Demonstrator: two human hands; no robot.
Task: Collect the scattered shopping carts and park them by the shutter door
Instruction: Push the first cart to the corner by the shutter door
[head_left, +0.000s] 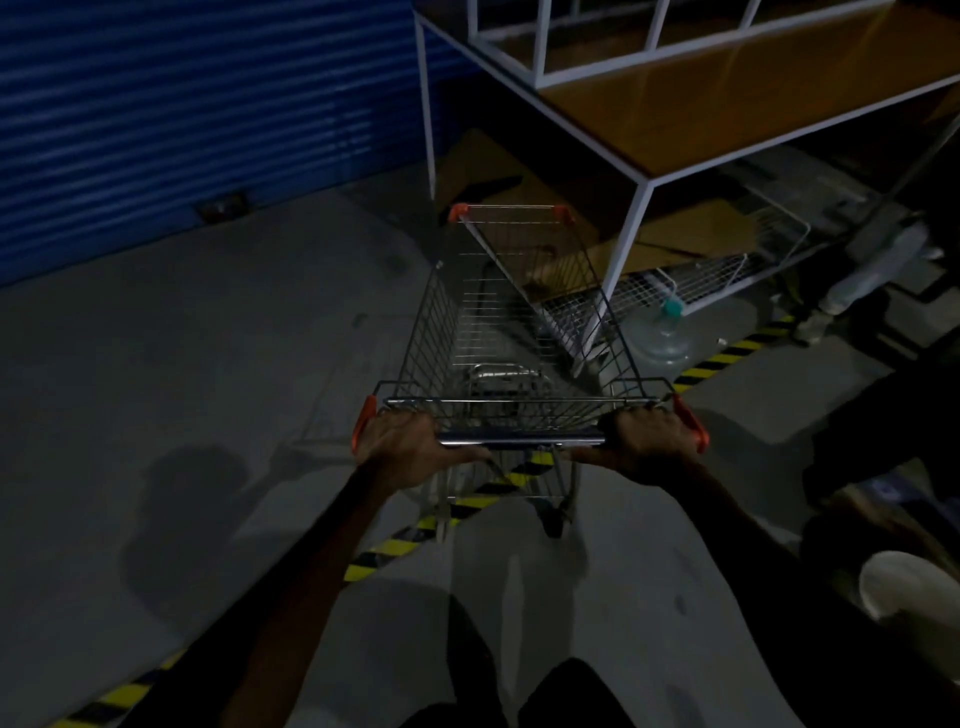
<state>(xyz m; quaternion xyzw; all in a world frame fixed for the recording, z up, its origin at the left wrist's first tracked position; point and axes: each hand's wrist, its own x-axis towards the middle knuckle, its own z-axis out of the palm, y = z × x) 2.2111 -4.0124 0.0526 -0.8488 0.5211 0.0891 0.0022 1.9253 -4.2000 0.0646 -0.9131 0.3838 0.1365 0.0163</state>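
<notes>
A wire shopping cart (457, 312) with orange corner guards stands straight ahead of me on the grey floor, its basket empty. My left hand (410, 447) grips the left end of its metal handle bar (519, 439). My right hand (649, 439) grips the right end of the same bar. The blue shutter door (182, 114) fills the upper left, a short way beyond the cart's front left. The cart's front end points toward the corner between the shutter and a white-framed shelf unit.
A white-framed shelf unit (644, 182) with brown boards stands close on the cart's right front. Under it lie cardboard (696, 234), white wire racks (701, 280) and a water jug (665, 338). A yellow-black floor stripe (395, 548) runs diagonally under the cart. Bare floor lies to the left.
</notes>
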